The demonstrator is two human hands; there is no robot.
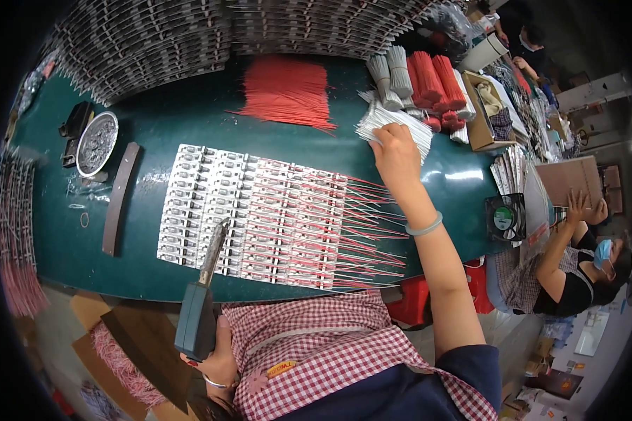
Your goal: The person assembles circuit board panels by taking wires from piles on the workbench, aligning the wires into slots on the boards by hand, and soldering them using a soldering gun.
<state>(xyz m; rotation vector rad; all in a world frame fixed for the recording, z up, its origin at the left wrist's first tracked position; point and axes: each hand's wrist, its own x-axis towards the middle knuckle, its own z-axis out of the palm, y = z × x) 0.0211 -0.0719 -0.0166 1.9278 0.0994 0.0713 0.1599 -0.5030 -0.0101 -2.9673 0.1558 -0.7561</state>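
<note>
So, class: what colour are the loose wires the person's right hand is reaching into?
White, seen in the head view: the right hand rests on a loose pile of white wires.

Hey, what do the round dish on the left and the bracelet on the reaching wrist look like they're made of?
The round dish looks like metal: dull silver with grey, shiny lumps inside. The bracelet on the right hand wrist looks like pale green stone or glass, smooth and translucent; which one is unclear.

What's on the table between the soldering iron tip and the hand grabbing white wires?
In the head view, between the soldering iron and right hand lie rows of small white parts with red and white wires.
</note>
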